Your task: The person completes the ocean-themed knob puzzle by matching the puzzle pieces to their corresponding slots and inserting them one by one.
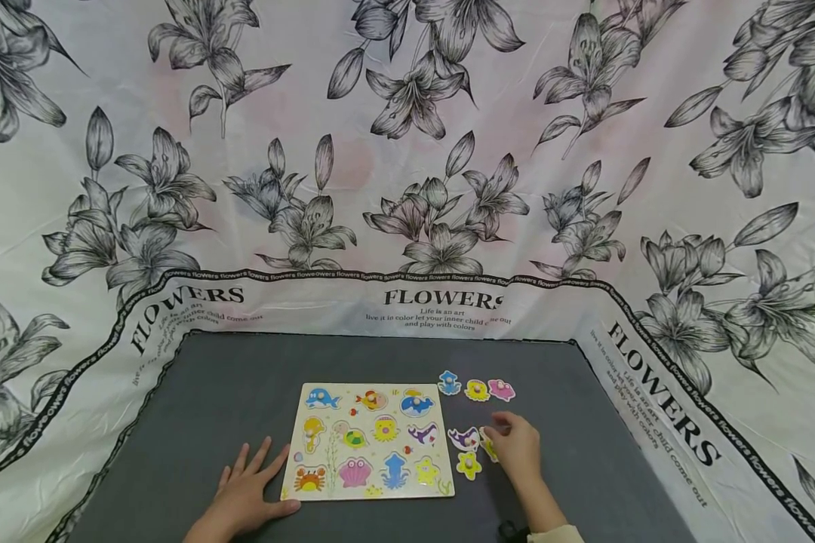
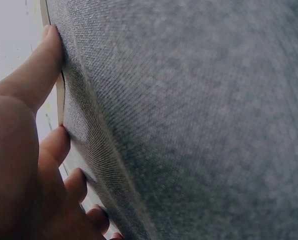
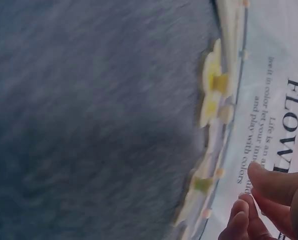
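A light wooden puzzle board (image 1: 373, 494) with printed sea animals lies flat on the dark cloth. My left hand (image 1: 247, 486) rests beside it with fingers spread; its thumb and index finger touch the board's left edge, as the left wrist view also shows. To the right of the board, my right hand (image 1: 516, 449) hovers over a yellow-and-green piece (image 1: 490, 446), partly covering it. In the right wrist view its thumb and fingers (image 3: 271, 182) are loosely bent, with nothing visible between them. Close by lie a purple whale piece (image 1: 464, 439) and a yellow starfish piece (image 1: 469, 466).
Behind these lie a blue squid piece (image 1: 450, 383), a yellow round piece (image 1: 477, 390) and a pink shell piece (image 1: 501, 389). A white floral sheet (image 1: 441, 309) borders the dark cloth (image 1: 238, 392). A small black object (image 1: 512, 532) is near my right wrist.
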Demonstrator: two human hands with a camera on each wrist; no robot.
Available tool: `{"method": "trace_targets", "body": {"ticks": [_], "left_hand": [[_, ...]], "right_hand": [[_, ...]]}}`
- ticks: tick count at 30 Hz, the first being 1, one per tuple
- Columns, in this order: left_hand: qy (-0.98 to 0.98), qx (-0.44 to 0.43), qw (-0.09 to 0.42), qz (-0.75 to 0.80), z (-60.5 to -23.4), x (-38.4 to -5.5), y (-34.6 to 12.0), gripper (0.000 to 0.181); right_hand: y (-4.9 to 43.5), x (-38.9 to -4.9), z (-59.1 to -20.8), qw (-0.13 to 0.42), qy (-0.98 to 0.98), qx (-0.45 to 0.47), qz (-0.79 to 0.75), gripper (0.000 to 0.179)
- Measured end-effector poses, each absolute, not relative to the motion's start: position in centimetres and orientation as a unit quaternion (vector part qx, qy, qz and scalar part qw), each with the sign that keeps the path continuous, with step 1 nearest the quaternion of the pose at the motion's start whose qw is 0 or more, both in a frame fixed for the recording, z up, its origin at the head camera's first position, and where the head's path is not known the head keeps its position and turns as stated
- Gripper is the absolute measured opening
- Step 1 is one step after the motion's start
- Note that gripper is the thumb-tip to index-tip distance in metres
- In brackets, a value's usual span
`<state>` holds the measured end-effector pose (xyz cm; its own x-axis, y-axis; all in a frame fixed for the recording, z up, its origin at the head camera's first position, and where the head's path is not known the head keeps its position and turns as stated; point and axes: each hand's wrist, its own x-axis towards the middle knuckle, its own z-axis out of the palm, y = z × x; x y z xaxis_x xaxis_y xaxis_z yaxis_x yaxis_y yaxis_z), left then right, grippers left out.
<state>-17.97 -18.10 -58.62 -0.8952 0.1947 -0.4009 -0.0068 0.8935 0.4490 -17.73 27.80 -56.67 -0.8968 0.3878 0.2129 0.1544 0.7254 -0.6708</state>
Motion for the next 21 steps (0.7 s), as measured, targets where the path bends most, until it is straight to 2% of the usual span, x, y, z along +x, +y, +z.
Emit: {"method": "trace_targets", "body": {"ticks": [6, 21], "left_hand": [[0.946, 0.045, 0.228, 0.226, -58.4, -18.0, -18.0, 0.111], [0.946, 0.041, 0.227, 0.228, -58.4, -17.9, -17.9, 0.111]], "right_hand": [[28.7, -17.5, -57.5, 0.148, -0.921, -0.153, 0.326, 0.022], [29.2, -17.3, -58.0, 0.127, -0.934, -0.148, 0.3, 0.005]]}}
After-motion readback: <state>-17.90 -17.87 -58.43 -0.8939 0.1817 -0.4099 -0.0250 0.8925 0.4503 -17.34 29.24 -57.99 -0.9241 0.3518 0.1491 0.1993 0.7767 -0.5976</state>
